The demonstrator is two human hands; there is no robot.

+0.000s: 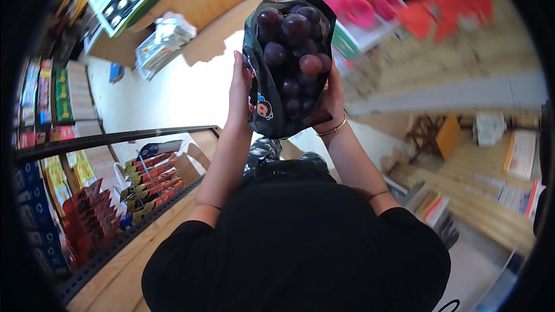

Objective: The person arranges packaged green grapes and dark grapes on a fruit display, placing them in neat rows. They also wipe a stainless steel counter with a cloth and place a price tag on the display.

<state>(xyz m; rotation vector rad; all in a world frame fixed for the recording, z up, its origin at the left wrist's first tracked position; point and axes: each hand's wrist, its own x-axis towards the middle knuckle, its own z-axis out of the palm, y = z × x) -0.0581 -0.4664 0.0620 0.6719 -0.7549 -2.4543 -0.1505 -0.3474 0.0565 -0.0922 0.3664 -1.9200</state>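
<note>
Between my two hands I hold up an open-topped black bag (pixel 256 115) with a printed cartoon figure on its side. It is full of large dark purple grapes (pixel 296 27), and one grape near the middle looks redder than the others. My left hand (pixel 241 82) presses against the bag's left side, its thumb pointing up. Around the right side curls my right hand (pixel 333 99), partly hidden behind the bag, with a thin bracelet (pixel 334 129) on the wrist. A dark reddish flap (pixel 318 118) sticks out at the lower right of the bag.
On my left stand shelves with a dark metal rail (pixel 117 139) and red snack packets (pixel 90 221). A crumpled plastic bag (pixel 164 43) lies ahead left beside a cardboard box (pixel 119 47). Ahead right are a white bin (pixel 368 37) with pink items and red bags (pixel 446 4).
</note>
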